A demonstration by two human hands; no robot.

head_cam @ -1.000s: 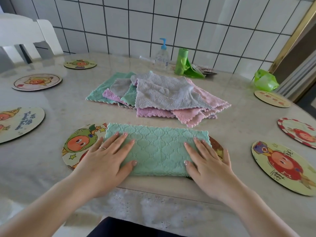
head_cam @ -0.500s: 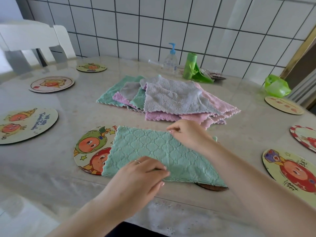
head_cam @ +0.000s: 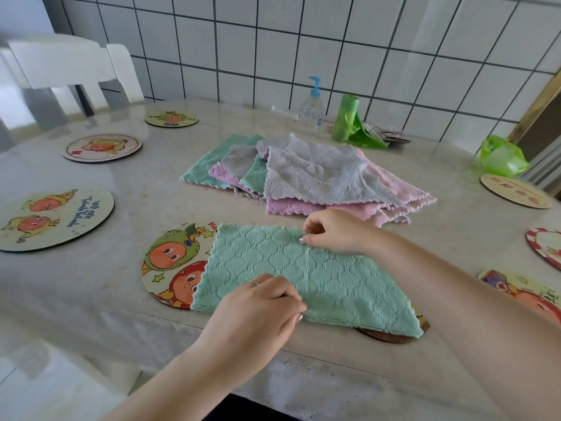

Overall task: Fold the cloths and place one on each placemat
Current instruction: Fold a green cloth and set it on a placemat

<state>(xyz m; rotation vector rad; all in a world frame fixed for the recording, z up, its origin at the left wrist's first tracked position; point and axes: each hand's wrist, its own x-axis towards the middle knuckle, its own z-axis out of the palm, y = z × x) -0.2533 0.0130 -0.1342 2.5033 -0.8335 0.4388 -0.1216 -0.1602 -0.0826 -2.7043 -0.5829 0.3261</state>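
Note:
A folded mint-green cloth [head_cam: 328, 278] lies across the round cartoon placemat [head_cam: 170, 262] nearest me and covers most of it. My left hand [head_cam: 258, 311] pinches the cloth's near edge around its middle. My right hand [head_cam: 334, 230] pinches the far edge, its forearm lying across the cloth's right end. Behind it sits a loose pile of grey, pink and green cloths [head_cam: 309, 177], unfolded. Bare placemats ring the table: left [head_cam: 54, 218], far left [head_cam: 103, 147], far [head_cam: 171, 118], right [head_cam: 528, 294] and far right [head_cam: 516, 191].
A pump bottle [head_cam: 311, 106], a green bag roll [head_cam: 346, 120] and a crumpled green bag [head_cam: 501, 156] stand by the tiled wall. A white chair [head_cam: 66, 71] is at the back left. One more placemat [head_cam: 546, 247] shows at the right edge.
Both hands lay flat on the folded green cloth a second ago. They have since closed into pinches on its near and far edges, and my view has shifted left.

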